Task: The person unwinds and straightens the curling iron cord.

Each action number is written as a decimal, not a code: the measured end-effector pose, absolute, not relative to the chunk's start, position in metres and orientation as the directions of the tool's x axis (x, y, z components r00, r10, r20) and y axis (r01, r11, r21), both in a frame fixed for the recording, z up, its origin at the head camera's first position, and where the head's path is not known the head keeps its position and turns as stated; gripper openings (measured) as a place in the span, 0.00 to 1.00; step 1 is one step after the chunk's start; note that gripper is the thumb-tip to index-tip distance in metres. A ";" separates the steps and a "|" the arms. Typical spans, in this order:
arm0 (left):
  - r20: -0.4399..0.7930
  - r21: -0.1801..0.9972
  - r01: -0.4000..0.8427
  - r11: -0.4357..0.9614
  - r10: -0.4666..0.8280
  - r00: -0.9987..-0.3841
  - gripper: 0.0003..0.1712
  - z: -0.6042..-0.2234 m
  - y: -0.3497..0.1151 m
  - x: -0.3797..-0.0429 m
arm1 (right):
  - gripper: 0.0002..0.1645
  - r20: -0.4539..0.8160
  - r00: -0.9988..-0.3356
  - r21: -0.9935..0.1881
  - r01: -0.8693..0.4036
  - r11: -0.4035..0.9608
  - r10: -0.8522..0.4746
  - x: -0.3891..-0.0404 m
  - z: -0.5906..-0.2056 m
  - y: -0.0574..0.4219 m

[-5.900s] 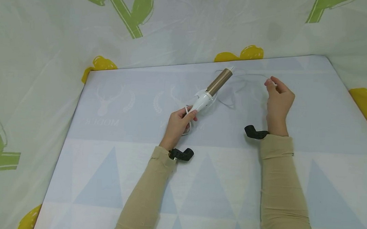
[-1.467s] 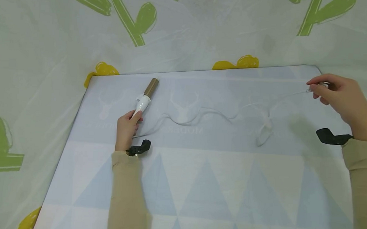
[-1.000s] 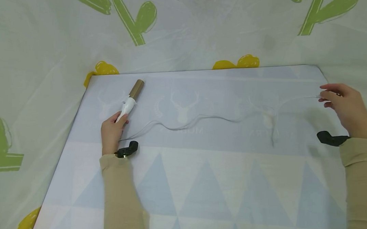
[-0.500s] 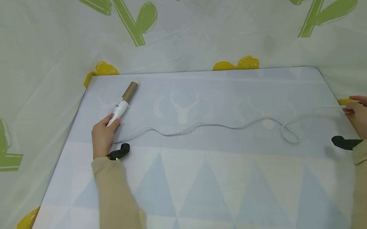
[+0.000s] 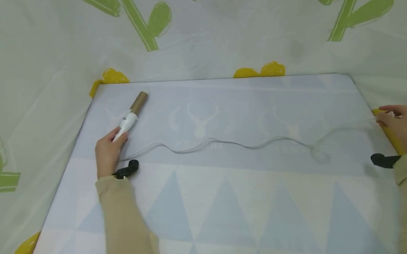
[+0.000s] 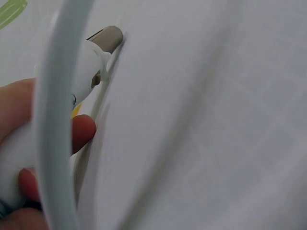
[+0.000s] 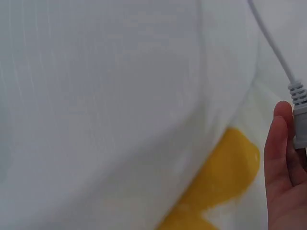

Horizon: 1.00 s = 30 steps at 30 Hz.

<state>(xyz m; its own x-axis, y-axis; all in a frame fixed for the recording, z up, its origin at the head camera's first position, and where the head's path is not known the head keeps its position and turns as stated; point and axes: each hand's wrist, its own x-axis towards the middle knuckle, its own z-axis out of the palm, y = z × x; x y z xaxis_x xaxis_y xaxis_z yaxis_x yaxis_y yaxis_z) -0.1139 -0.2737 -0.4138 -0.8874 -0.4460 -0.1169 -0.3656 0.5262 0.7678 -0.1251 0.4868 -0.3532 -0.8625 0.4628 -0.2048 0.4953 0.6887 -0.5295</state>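
My left hand [image 5: 107,150] grips the white handle of a curling iron [image 5: 128,121] at the table's left side. Its brownish-gold barrel points away toward the back edge, and in the left wrist view the barrel [image 6: 111,38] lies close over the cloth. The iron's white cord [image 5: 189,150] runs in waves rightward across the table, with a blurred loop near its right part. At the right edge my right hand [image 5: 405,128] pinches the cord's plug [image 7: 300,122]. In the left wrist view a blurred length of cord [image 6: 56,120] crosses in front of the left hand.
A pale cloth with blue triangles and deer heads covers the table [image 5: 241,204]. Behind it hangs a white curtain [image 5: 228,33] with green and yellow plant prints. Black wrist cameras sit on both wrists, above the beige sleeves [image 5: 124,218].
My left hand has carried the curling iron leftward. My right hand has moved right with the plug, and the formerly bunched cord has stretched out across the table.
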 end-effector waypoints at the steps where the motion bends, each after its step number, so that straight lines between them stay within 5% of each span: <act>1: -0.120 0.761 -0.364 0.536 -0.435 -0.892 0.31 -0.414 -0.274 -0.114 | 0.41 -0.216 -0.868 -0.529 0.489 0.693 0.447 -0.126 -0.354 0.480; 9: -0.147 0.726 -0.310 0.614 -0.302 -0.942 0.34 -0.413 -0.271 -0.116 | 0.50 -0.275 -0.907 -0.536 0.421 0.732 0.320 -0.146 -0.372 0.432; 19: -0.190 0.736 -0.313 0.601 -0.260 -0.947 0.35 -0.410 -0.256 -0.121 | 0.35 -0.213 -0.976 -0.686 0.182 0.705 0.046 -0.160 -0.360 0.362; 30: -0.206 0.742 -0.294 0.602 -0.212 -0.955 0.35 -0.412 -0.239 -0.128 | 0.21 -0.170 -0.927 -0.658 -0.146 0.739 -0.335 -0.158 -0.319 0.269</act>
<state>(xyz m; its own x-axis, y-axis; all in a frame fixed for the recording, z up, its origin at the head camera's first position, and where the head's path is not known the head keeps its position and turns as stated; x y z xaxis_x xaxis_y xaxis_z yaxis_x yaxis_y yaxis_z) -0.1279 -0.2385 -0.4117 -0.9553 -0.2118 -0.2064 -0.2940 0.6024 0.7421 -0.1577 0.2692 -0.3188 -0.9269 -0.3347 -0.1698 -0.1464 0.7390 -0.6576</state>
